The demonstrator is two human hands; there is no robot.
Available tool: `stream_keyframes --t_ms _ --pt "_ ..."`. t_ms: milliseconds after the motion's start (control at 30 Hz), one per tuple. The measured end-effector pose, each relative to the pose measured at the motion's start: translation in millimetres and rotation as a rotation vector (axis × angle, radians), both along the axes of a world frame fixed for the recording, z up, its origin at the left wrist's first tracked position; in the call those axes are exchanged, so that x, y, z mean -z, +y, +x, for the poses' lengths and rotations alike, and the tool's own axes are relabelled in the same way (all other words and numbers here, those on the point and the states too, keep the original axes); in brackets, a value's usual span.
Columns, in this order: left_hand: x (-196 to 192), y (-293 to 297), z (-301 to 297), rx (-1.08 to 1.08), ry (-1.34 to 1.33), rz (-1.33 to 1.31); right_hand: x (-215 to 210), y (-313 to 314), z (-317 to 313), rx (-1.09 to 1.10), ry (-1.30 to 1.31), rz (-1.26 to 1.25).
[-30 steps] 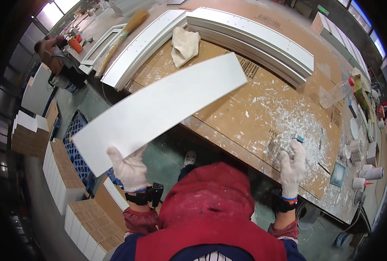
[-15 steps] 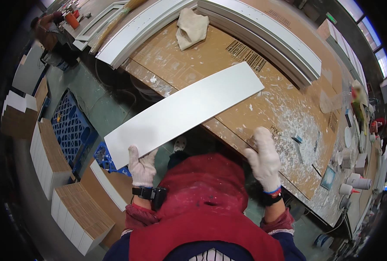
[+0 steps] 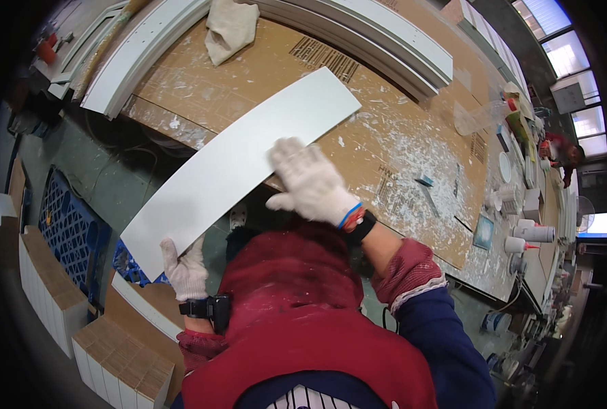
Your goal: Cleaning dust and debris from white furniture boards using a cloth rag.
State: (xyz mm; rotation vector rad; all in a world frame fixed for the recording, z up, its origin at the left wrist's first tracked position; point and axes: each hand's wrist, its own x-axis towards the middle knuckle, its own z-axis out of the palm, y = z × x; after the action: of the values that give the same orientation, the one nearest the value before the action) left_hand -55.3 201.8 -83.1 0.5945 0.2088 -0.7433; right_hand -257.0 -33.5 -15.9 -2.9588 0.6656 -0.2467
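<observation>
A long white board [image 3: 239,163] lies slanted, its far end over the brown workbench [image 3: 399,136] and its near end out past the bench's edge. My left hand [image 3: 186,269], in a white glove, grips the board's near corner from below. My right hand [image 3: 310,180], gloved too, rests on the board's right edge near its middle, fingers spread over the top. A red hood and my sleeves fill the lower part of the view.
Long white mouldings [image 3: 378,34] and a rag [image 3: 230,27] lie at the bench's far side. A small blue scraper [image 3: 426,183], bottles and cups [image 3: 522,232] sit at the right end. A blue crate [image 3: 68,228] and stacked panels [image 3: 123,361] stand on the left floor.
The board has come further onto the bench. My right hand has risen from the bench's edge onto the board; my left hand still holds the near end.
</observation>
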Motion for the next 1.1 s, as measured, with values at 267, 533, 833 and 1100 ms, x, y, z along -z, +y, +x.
stream_keyframes --t_ms 267,533,833,1100 --pt "20 10 13 -0.029 0.019 -0.031 -32 -71 -154 0.686 -0.274 -0.172" --pt "3 36 28 -0.216 -0.115 0.120 -30 -6 -265 1.101 0.094 0.115" --pt "-14 37 35 -0.288 -0.226 0.368 -2 15 -253 1.073 -0.137 0.127" --pt "6 66 53 -0.169 -0.173 0.464 -16 7 -226 1.103 -0.048 0.565"
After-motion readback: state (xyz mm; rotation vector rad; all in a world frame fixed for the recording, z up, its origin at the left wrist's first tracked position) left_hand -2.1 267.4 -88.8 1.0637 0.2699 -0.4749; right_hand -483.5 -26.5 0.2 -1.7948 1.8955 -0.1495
